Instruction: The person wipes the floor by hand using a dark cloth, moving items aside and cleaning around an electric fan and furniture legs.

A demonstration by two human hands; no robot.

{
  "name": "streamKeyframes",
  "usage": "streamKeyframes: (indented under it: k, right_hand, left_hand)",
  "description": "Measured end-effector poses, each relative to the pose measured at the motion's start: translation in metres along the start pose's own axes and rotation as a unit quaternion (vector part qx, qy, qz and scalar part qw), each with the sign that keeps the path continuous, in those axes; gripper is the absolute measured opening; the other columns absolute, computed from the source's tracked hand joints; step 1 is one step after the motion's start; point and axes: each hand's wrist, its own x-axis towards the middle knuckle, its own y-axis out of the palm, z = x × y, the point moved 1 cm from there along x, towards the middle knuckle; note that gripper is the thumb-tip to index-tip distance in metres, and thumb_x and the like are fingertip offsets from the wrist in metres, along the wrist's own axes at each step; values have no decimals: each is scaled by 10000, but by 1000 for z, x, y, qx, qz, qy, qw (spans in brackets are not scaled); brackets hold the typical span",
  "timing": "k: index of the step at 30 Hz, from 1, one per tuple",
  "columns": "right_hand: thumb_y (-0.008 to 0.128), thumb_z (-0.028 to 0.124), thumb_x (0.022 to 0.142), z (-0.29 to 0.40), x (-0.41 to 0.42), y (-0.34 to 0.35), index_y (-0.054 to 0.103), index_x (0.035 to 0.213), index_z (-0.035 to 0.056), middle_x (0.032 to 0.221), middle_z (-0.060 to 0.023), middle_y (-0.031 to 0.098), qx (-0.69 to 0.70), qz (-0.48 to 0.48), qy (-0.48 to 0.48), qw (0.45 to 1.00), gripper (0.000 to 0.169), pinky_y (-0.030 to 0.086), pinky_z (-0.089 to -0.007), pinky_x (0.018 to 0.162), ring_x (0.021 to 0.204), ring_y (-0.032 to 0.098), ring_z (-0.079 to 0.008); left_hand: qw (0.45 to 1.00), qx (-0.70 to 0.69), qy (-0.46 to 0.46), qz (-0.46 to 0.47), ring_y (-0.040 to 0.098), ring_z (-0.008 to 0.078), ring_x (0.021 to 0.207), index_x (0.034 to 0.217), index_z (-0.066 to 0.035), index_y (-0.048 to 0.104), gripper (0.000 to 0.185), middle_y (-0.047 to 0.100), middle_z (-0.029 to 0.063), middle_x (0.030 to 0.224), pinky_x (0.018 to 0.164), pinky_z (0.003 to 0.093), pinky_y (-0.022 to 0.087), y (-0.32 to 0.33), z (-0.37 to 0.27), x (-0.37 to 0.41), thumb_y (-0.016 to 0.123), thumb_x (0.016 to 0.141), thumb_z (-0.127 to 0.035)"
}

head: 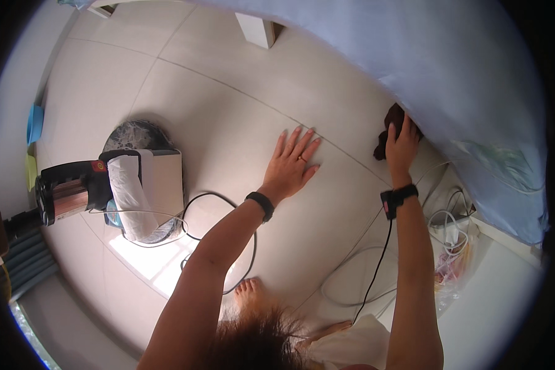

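Observation:
My left hand (290, 163) is spread over the pale tiled floor (222, 138), palm down and holding nothing, with a ring on one finger; whether it touches the tiles I cannot tell. At the right, my right hand (403, 143) rests on a crumpled dark brown cloth (393, 118) beside the hanging edge of a light blue sheet (425, 55). Its fingertips are partly hidden near that edge, so a firm grip does not show. Dark bands circle both wrists, and a black cable (378, 273) runs down from a small device at the right wrist.
At left, a box (169, 185) and white roll (132, 196) sit on a round dark marbled stool (138, 134). A black cable (254, 249) loops beside them. Grey cable (326, 289), white cables (448, 226) and plastic bags lie right. A white furniture leg (255, 31) stands ahead.

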Motion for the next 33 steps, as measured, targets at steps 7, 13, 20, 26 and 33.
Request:
streamKeyframes:
  k: [7, 13, 20, 26, 33]
  right_hand:
    - [547, 426, 979, 46, 88, 59, 483, 1436, 91, 1423, -172, 549, 19, 149, 49, 987, 571, 421, -499, 1046, 1202, 567, -403]
    - [595, 245, 954, 143, 104, 92, 551, 1380, 177, 1446, -108, 534, 191, 243, -30, 951, 433, 439, -404, 1056, 1292, 532, -300]
    - [644, 22, 824, 244, 36, 43, 667, 1246, 223, 1435, -71, 546, 353, 295, -276, 844, 468, 430, -405, 1090, 1300, 514, -305]
    - [592, -49, 740, 254, -9, 30, 732, 1125, 225, 1371, -55, 610, 390, 356, -290, 798, 492, 465, -407, 1045, 1246, 556, -305]
    - [634, -37, 689, 244, -143, -29, 761, 1042, 266, 1266, 20, 670, 436, 365, -320, 758, 482, 509, -429, 881, 997, 614, -292]
  left_hand:
    - [1000, -21, -7, 14, 161, 267, 1524, 1557, -181, 295, 655, 227, 27, 1641, 1249, 493, 83, -3, 2, -1, 506, 1001, -456]
    - [999, -26, -6, 18, 166, 271, 1521, 1563, -190, 279, 674, 228, 19, 1641, 1248, 497, 82, -4, 4, -2, 516, 994, -462]
    - [999, 38, -2, 38, 250, 299, 1472, 1357, -111, 581, 519, 432, 111, 1488, 1235, 496, 111, 2, 2, 0, 509, 983, -464]
    - [989, -131, 55, 47, 388, 337, 1360, 1270, -83, 612, 433, 511, 146, 1378, 1126, 472, 327, -9, 0, -22, 631, 922, -341]
    - [952, -279, -108, 61, 673, 259, 743, 887, -84, 678, 81, 694, 46, 848, 667, 371, 556, -56, -21, -195, 740, 844, -112]
